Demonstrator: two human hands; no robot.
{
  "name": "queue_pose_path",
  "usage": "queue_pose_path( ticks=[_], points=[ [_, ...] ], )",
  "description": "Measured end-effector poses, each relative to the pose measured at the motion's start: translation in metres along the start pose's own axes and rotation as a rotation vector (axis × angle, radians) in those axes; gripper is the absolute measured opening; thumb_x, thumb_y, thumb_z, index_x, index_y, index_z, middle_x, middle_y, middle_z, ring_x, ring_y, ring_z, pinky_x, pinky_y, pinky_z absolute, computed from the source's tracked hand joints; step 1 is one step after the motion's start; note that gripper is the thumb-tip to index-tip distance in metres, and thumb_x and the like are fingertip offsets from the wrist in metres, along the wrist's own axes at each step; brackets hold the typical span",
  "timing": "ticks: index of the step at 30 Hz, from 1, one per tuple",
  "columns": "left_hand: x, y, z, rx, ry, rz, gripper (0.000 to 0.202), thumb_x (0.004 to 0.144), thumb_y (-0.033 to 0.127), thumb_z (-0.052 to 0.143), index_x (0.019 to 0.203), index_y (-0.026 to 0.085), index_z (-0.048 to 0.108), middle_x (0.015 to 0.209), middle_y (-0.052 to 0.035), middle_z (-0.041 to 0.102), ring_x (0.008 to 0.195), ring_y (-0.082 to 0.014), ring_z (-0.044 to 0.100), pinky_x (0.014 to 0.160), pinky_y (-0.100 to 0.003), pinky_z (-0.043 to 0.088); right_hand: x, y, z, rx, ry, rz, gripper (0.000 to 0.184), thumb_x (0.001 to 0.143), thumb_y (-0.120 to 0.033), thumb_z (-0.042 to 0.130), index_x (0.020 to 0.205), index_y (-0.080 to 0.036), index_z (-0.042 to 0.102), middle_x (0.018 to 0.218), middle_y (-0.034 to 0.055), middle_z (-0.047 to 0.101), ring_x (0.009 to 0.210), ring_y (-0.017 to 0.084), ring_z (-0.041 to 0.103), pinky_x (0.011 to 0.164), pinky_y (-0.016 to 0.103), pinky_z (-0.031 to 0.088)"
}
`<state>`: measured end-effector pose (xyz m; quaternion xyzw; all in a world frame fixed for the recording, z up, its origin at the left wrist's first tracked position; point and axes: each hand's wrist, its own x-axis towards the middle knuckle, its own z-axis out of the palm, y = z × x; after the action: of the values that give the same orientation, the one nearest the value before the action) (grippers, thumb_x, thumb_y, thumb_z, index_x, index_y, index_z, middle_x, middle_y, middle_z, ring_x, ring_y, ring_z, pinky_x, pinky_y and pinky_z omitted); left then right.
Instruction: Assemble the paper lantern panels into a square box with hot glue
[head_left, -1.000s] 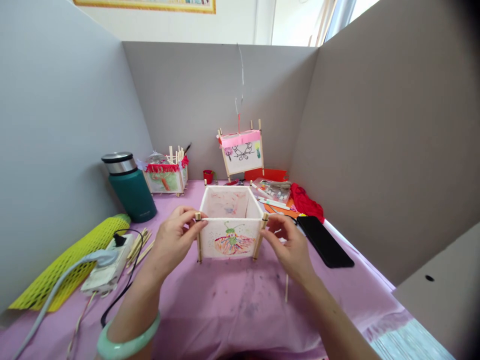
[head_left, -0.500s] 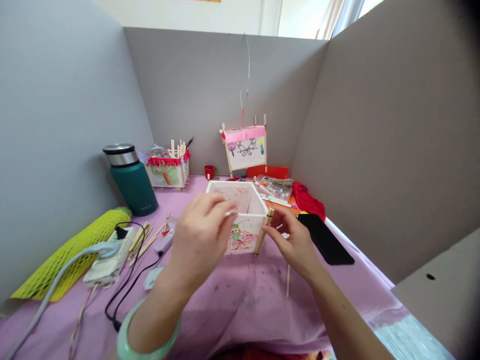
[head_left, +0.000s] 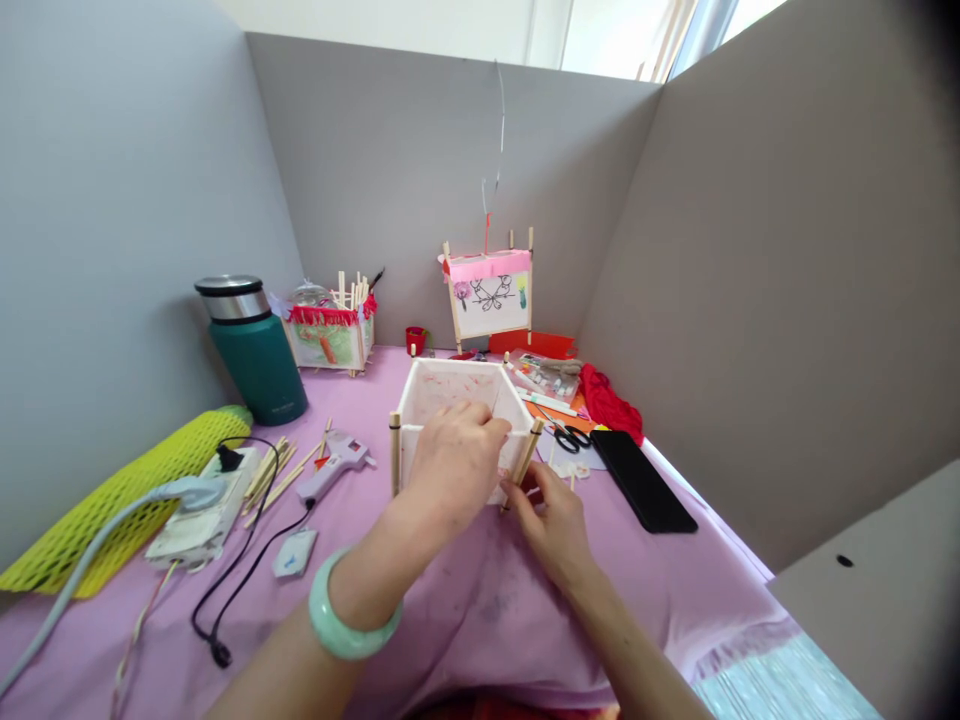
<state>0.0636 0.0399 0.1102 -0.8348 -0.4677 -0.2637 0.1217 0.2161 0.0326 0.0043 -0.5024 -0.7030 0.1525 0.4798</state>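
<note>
Left hand (head_left: 457, 460) moved across paper lantern's (head_left: 457, 400) front, fingers gripping its top edge, right hand (head_left: 551, 520) pinching its corner stick (head_left: 523, 465)

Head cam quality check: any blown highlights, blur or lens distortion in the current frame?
Head view: the window strip at top right is blown out to white; the partition walls bow outward, a wide-angle effect; the top right corner is darkly vignetted; the left hand and paper lantern frame look reasonably sharp, with soft, even light on the pink tablecloth.
</note>
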Motion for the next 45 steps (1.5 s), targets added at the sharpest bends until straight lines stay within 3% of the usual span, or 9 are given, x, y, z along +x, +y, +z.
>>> queue_pose_path(
  ticks=[4, 19, 23, 26, 32, 37, 40, 43, 45],
  points=[
    [-0.001, -0.002, -0.003, -0.034, 0.029, -0.016, 0.023, 0.090, 0.020, 0.047, 0.095, 0.020, 0.069, 0.083, -0.0062, 0.062, 0.082, -0.0222, 0.059, 0.071, -0.034, 0.045, 0.000, 0.000, 0.000, -0.022, 0.000, -0.006, 0.019, 0.091, -0.036, 0.050, 0.084, -0.020, 0.056, 0.074, 0.0019, 0.058, 0.063, 0.016, 0.057, 0.057, 0.027, 0.046],
    [-0.002, -0.006, -0.007, -0.056, 0.032, 0.006, 0.028, 0.092, 0.020, 0.042, 0.088, 0.020, 0.069, 0.080, -0.0045, 0.062, 0.079, -0.0201, 0.057, 0.069, -0.033, 0.044, 0.003, -0.004, -0.002, -0.003, -0.043, 0.006, 0.017, 0.090, -0.036, 0.053, 0.092, -0.019, 0.058, 0.077, 0.0010, 0.059, 0.066, 0.016, 0.057, 0.059, 0.027, 0.047],
    [-0.001, -0.006, -0.007, -0.072, 0.040, 0.010, 0.028, 0.092, 0.021, 0.042, 0.090, 0.020, 0.070, 0.081, -0.0051, 0.062, 0.080, -0.0210, 0.058, 0.070, -0.034, 0.045, 0.013, -0.019, -0.013, 0.081, 0.146, -0.011, 0.043, 0.081, -0.036, 0.066, 0.119, -0.022, 0.050, 0.093, 0.0021, 0.060, 0.069, 0.015, 0.058, 0.059, 0.027, 0.049],
    [-0.001, -0.005, -0.006, -0.097, 0.049, 0.008, 0.027, 0.093, 0.022, 0.042, 0.094, 0.019, 0.070, 0.083, -0.0062, 0.063, 0.082, -0.0214, 0.059, 0.072, -0.035, 0.046, 0.027, -0.033, -0.025, 0.074, 0.262, -0.138, 0.043, 0.082, -0.030, 0.066, 0.122, -0.023, 0.049, 0.092, 0.0011, 0.056, 0.071, 0.014, 0.055, 0.063, 0.027, 0.048],
    [-0.002, -0.006, -0.004, -0.119, 0.065, 0.010, 0.025, 0.093, 0.021, 0.044, 0.096, 0.017, 0.068, 0.085, -0.0069, 0.063, 0.084, -0.0212, 0.059, 0.075, -0.035, 0.047, 0.053, -0.048, -0.043, -0.025, 0.074, -0.246, 0.008, 0.086, -0.028, 0.062, 0.090, -0.021, 0.061, 0.075, -0.0017, 0.051, 0.064, 0.013, 0.047, 0.060, 0.027, 0.040],
    [-0.002, -0.006, -0.001, -0.122, 0.090, 0.033, 0.019, 0.091, 0.018, 0.047, 0.094, 0.017, 0.065, 0.085, -0.0064, 0.062, 0.085, -0.0208, 0.057, 0.076, -0.035, 0.048, 0.059, -0.054, -0.051, -0.054, -0.059, -0.239, 0.014, 0.088, -0.027, 0.059, 0.076, -0.020, 0.056, 0.070, -0.0022, 0.050, 0.063, 0.013, 0.045, 0.059, 0.027, 0.036],
    [-0.011, -0.002, -0.002, -0.132, 0.233, 0.074, 0.018, 0.090, 0.014, 0.048, 0.098, 0.016, 0.063, 0.091, -0.0077, 0.062, 0.089, -0.0212, 0.057, 0.079, -0.036, 0.048, 0.061, -0.055, -0.054, -0.053, -0.087, -0.236, 0.016, 0.088, -0.027, 0.058, 0.075, -0.020, 0.054, 0.071, -0.0019, 0.051, 0.063, 0.013, 0.047, 0.060, 0.027, 0.037],
    [-0.033, 0.002, -0.003, -0.149, 0.555, 0.061, 0.028, 0.084, 0.008, 0.054, 0.110, 0.019, 0.059, 0.101, -0.0088, 0.061, 0.097, -0.0220, 0.056, 0.085, -0.038, 0.047, 0.063, -0.053, -0.055, -0.043, -0.105, -0.221, 0.014, 0.089, -0.029, 0.056, 0.077, -0.021, 0.054, 0.073, -0.0015, 0.051, 0.064, 0.014, 0.049, 0.060, 0.026, 0.039],
    [-0.052, 0.002, 0.001, -0.140, 0.748, -0.051, 0.038, 0.080, 0.006, 0.058, 0.116, 0.020, 0.056, 0.105, -0.0096, 0.058, 0.101, -0.0230, 0.055, 0.088, -0.041, 0.047, 0.063, -0.051, -0.055, -0.037, -0.111, -0.215, 0.013, 0.089, -0.028, 0.056, 0.078, -0.021, 0.055, 0.073, -0.0012, 0.051, 0.065, 0.014, 0.050, 0.060, 0.026, 0.040]
  ],
)
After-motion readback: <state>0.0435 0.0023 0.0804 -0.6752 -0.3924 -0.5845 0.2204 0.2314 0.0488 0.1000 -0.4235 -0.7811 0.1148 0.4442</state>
